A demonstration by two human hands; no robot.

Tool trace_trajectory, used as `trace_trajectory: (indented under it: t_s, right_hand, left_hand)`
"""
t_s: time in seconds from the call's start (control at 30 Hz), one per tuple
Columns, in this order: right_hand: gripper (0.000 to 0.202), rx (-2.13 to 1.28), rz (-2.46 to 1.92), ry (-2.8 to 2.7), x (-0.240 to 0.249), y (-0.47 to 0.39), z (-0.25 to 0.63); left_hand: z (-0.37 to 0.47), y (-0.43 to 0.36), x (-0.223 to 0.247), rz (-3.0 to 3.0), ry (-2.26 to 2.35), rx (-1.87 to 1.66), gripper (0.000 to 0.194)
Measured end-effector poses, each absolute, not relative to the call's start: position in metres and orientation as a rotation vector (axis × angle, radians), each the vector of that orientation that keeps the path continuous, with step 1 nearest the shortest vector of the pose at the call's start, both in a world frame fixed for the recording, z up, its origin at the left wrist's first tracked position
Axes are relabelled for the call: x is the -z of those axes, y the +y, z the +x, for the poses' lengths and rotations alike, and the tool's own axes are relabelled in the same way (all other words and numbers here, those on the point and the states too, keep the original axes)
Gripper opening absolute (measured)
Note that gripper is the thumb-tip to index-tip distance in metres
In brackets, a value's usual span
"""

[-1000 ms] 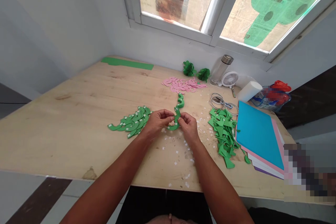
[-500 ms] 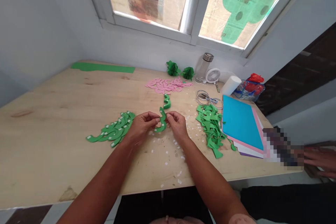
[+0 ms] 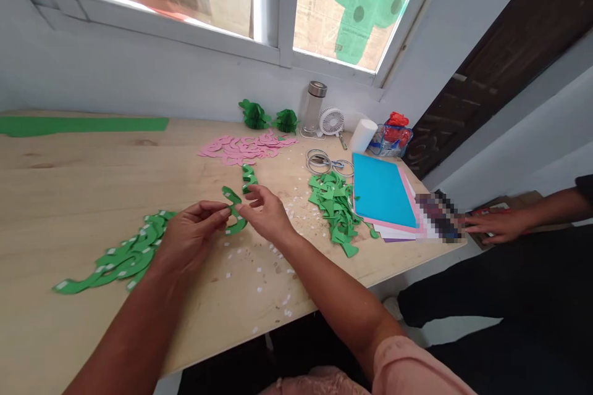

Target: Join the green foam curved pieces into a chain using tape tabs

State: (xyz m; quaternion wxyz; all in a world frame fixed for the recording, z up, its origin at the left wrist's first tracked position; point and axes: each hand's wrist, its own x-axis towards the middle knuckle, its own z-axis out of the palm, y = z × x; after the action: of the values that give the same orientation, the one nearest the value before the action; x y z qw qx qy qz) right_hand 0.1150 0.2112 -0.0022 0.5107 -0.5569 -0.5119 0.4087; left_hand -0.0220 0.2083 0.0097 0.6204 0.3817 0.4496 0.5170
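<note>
A wavy green paper strip (image 3: 239,222) with small white squares on it is pinched between the thumb and fingers of my left hand (image 3: 199,228). My right hand (image 3: 266,215) is at the strip's right side, its thumb and index finger near the strip and its other fingers raised apart. Just behind them lies a small stack of wavy green pieces (image 3: 249,178). Left of my left hand spreads a pile of green wavy strips (image 3: 125,256), also dotted with white squares.
Pink paper pieces (image 3: 245,147), two green paper ornaments (image 3: 254,115), a glass bottle (image 3: 314,110) and a white fan (image 3: 332,121) are at the back. Green scraps (image 3: 334,203), scissors (image 3: 319,162) and blue sheets (image 3: 384,188) lie right. Another person's hand (image 3: 503,225) is beyond the table's right end.
The view has turned right, so the table's things appear further left. My right hand has opened somewhat, its fingers lifting apart, while my left hand keeps hold of the green strip.
</note>
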Motion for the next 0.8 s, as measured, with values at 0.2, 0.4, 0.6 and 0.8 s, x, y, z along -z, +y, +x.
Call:
trace_trajectory:
  t_s: [0.2,0.4,0.6,0.8]
  right_hand:
    - [0.022,-1.093,-1.286,-1.260,0.018,0.214,0.113]
    - [0.015,-1.150,-1.236,-1.248,0.015,0.216,0.114]
    - [0.018,-1.232,-1.089,-1.169,0.008,0.213,0.117]
    - [0.023,-1.211,-1.097,-1.157,0.014,0.211,0.120]
  left_hand:
    - [-0.022,0.208,-0.006,0.930,1.012,-1.170,0.023]
    - [-0.023,0.210,-0.001,0.945,1.008,-1.177,0.023]
    - [-0.019,0.206,-0.009,1.006,1.004,-1.192,0.020]
    - [-0.017,0.205,-0.011,1.032,1.016,-1.213,0.021]
